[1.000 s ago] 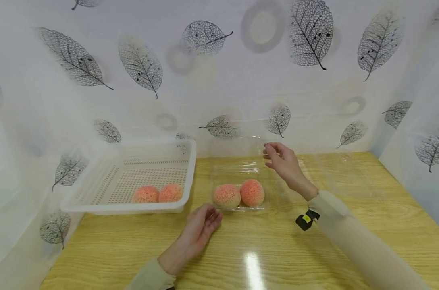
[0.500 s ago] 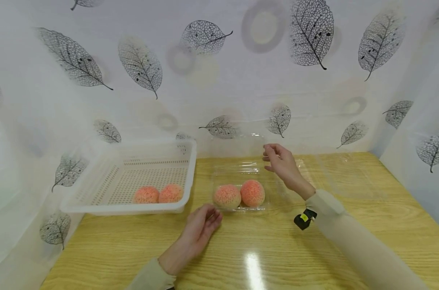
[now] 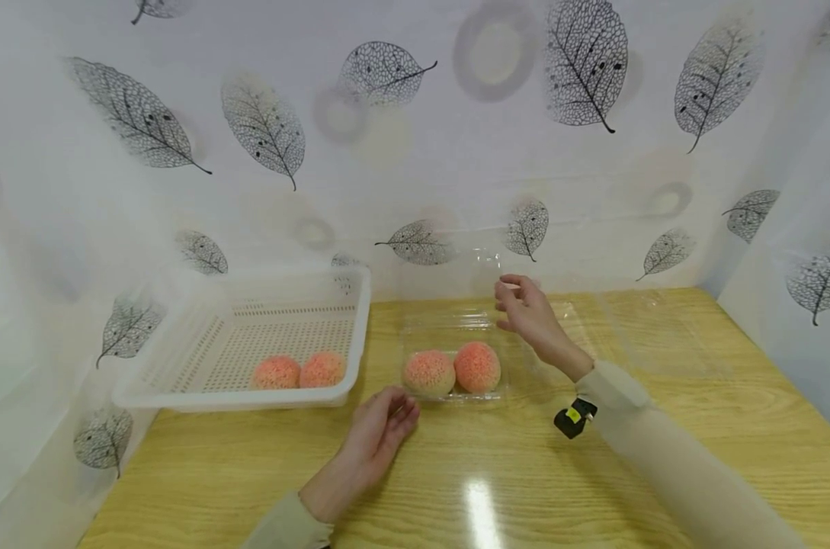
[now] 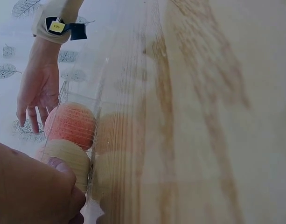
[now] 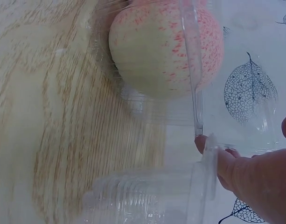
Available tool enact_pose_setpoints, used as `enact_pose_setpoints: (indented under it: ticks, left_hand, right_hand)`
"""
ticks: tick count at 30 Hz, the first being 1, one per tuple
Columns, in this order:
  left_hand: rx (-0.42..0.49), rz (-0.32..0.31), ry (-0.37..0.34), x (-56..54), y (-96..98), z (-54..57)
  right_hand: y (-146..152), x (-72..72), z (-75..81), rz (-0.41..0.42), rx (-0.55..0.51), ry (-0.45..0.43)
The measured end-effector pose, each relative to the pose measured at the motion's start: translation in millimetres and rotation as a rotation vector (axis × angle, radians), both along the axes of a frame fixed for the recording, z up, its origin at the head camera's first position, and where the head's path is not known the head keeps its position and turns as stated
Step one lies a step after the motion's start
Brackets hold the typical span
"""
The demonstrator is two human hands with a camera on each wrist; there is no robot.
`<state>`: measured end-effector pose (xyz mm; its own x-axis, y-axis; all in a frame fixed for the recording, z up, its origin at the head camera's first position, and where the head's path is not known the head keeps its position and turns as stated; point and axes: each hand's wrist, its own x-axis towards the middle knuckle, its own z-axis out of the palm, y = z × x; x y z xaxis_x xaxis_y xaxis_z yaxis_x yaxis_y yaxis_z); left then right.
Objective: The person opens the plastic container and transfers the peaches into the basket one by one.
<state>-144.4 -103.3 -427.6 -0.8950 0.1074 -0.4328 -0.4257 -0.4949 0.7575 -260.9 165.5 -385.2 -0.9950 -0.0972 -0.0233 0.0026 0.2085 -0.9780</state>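
A clear plastic clamshell container [image 3: 456, 398] holds two pink-and-cream peaches, the left peach [image 3: 430, 372] beside the right peach [image 3: 477, 367]. Its transparent lid [image 3: 449, 278] stands raised at the back. My left hand [image 3: 370, 435] grips the container's near left corner, thumb at the rim and fingers bent; in the left wrist view the thumb [image 4: 61, 168] lies in front of the nearer peach [image 4: 68, 156]. My right hand [image 3: 534, 320] is at the lid's right edge with loosely spread fingers; in the right wrist view a fingertip [image 5: 201, 142] touches a clear plastic edge.
A white perforated basket [image 3: 356, 335] with two more peaches [image 3: 298, 371] stands on the left. Other clear plastic containers [image 3: 661, 335] lie at right on the wooden table [image 3: 559, 488]. A leaf-print sheet [image 3: 442, 152] hangs behind the table.
My right hand has shifted slightly left and down, its fingers loosening at the lid. The lid's top edge has risen a little. My left hand stays at the container corner.
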Motion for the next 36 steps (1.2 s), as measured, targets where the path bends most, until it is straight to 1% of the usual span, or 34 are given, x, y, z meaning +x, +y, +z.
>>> enact_pose_setpoints:
  ticks: [14,21,24,29,36]
  left_hand:
    - [0.009,-0.003,0.009,1.0,-0.3,-1.4]
    - [-0.005,0.0,-0.003,2.1,-0.4,0.4]
    - [-0.009,0.011,-0.012,3.4,-0.2,1.8]
    - [-0.003,0.018,-0.015,5.5,-1.1,1.6]
    - [-0.001,-0.001,-0.022,9.0,-3.6,1.2]
  right_hand:
    - [-2.8,1.9,-1.1,0.052,0.054,-0.006]
    - [-5.2,4.2,0.7,0.062,0.099,-0.01]
    - [-6.1,5.1,1.2,0.069,0.161,-0.01]
    - [-6.5,6.7,-0.3,0.088,0.311,-0.005]
    - [-10.4,10.5,0.6,0.121,0.423,-0.027]
